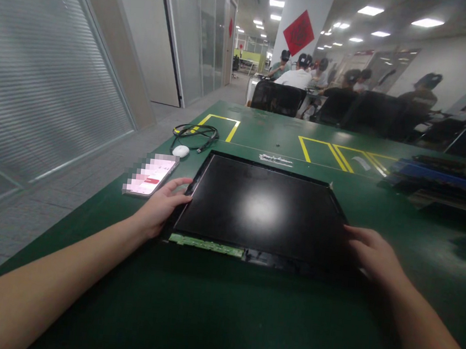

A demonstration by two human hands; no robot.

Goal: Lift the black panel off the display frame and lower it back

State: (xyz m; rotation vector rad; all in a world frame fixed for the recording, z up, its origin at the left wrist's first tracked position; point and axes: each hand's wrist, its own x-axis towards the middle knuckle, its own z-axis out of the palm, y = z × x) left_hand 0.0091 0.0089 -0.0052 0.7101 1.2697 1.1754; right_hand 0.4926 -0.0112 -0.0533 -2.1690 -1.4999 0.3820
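A black LCD screen panel (230, 196) is held level just over the green table, with a bright ceiling reflection in its middle. Along its near edge runs a strip of green circuit board (206, 245). My left hand (166, 203) grips the panel's left edge, thumb on top and fingers at the rim. On the opposite edge, my right hand (370, 253) is closed around the panel's side, its fingertips hidden underneath. A phone (150, 174) with a lit, partly blurred screen lies left of my left hand.
Beyond the phone lie a white rounded object (181, 151) and a coiled black cable (199, 149). Yellow tape (235, 131) marks the green table (242, 325). Dark and blue items (444, 180) are stacked at the right. Several people sit past black chairs (277, 97).
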